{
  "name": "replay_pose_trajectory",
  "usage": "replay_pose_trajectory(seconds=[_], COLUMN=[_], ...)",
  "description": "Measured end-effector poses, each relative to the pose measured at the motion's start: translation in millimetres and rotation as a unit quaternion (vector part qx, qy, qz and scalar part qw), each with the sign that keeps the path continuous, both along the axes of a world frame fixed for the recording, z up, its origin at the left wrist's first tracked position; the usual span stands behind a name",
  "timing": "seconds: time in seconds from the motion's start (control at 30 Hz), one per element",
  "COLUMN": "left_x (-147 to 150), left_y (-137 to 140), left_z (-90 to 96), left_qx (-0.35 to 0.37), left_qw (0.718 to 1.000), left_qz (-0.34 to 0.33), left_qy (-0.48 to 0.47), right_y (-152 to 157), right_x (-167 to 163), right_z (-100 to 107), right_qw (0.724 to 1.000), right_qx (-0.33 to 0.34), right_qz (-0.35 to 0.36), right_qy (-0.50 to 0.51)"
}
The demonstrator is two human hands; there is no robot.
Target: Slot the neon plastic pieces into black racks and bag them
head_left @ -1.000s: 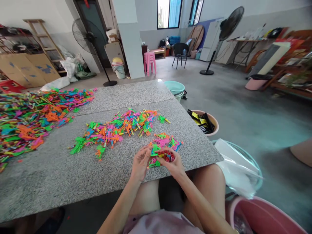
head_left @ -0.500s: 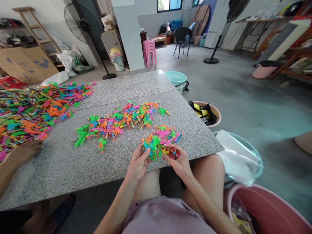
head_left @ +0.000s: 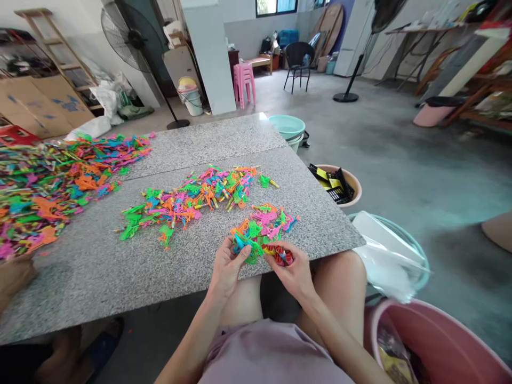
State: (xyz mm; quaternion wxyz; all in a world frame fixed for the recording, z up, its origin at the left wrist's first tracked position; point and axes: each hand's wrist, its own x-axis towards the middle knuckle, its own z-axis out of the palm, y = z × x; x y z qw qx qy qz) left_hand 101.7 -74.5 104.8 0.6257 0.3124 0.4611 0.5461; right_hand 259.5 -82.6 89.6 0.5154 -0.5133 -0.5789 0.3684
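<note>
- Change, last 1 s: green piece that bridged both hands no longer seen btwn them; hands now sit slightly apart.
- L hand [head_left: 226, 265]: thumb & fingers together on blue piece [head_left: 239, 245], at near side of small heap [head_left: 266, 218].
- R hand [head_left: 295, 269]: fingers clamped round red-and-yellow bundle [head_left: 282, 255], same as 1 s ago; count n/a, partly hidden.
- Location: small heap on worktop [head_left: 120, 272], nr front edge. Mixed heap [head_left: 200, 194] beyond, apart; large pile [head_left: 52, 186] far L.
- Co-worker's hand [head_left: 18, 274]: absent 1 s ago, now at L edge of view below large pile; finger state can't tell.
- Assessment: L appears on a fresh piece, R bundle retained; judged work ongoing.
</note>
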Motion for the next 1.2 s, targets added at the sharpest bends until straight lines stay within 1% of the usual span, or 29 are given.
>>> replay_pose_trajectory(seconds=[0.1, 0.23, 0.37, 0.47, 0.53, 0.6, 0.77, 0.87, 0.93, 1.03, 1.1, 1.2], left_x=[-0.1, 4.3, 12.8, 17.7, 18.7, 17.6, 9.4, 6.4, 7.4, 12.5, 16.2, 18.5], left_y=[-0.3, -2.1, -6.7, -10.6, -12.1, -12.2, -8.0, -6.2, -6.4, -8.4, -9.9, -10.8], left_z=[-1.7, -4.2, -4.2, -2.6, -1.3, -0.6, -4.9, -8.5, -8.4, -4.2, -0.8, 1.9], left_qx=[0.006, 0.01, 0.027, 0.061, 0.078, 0.083, 0.078, 0.089, 0.106, 0.125, 0.126, 0.115], left_qw=[1.0, 1.0, 0.997, 0.991, 0.99, 0.99, 0.994, 0.994, 0.991, 0.986, 0.985, 0.987], left_qz=[0.0, 0.017, 0.059, 0.101, 0.114, 0.109, 0.079, 0.07, 0.081, 0.102, 0.111, 0.107], left_qy=[-0.001, -0.018, -0.053, -0.055, -0.042, -0.028, -0.016, -0.005, 0.014, 0.034, 0.032, 0.016], right_y=[1.2, 1.8, -0.2, -2.6, -3.8, -4.1, 0.1, 2.2, 2.2, 1.1, 0.9, 1.7], right_x=[0.2, 0.0, -2.3, -5.9, -8.1, -9.0, -3.7, -1.3, -2.4, -6.2, -7.7, -6.6], right_z=[0.0, 1.4, 4.2, 6.6, 7.8, 8.5, 10.4, 13.1, 15.0, 16.3, 15.8, 14.3], right_qw=[0.999, 0.994, 0.985, 0.984, 0.986, 0.987, 0.987, 0.988, 0.991, 0.994, 0.994, 0.992], right_qx=[0.026, 0.077, 0.118, 0.136, 0.139, 0.137, 0.124, 0.108, 0.098, 0.091, 0.096, 0.109], right_qz=[0.011, 0.015, 0.015, 0.006, -0.016, -0.027, 0.017, 0.025, 0.018, -0.014, -0.03, -0.025], right_qy=[-0.018, -0.075, -0.122, -0.113, -0.093, -0.08, -0.101, -0.105, -0.094, -0.063, -0.05, -0.058])
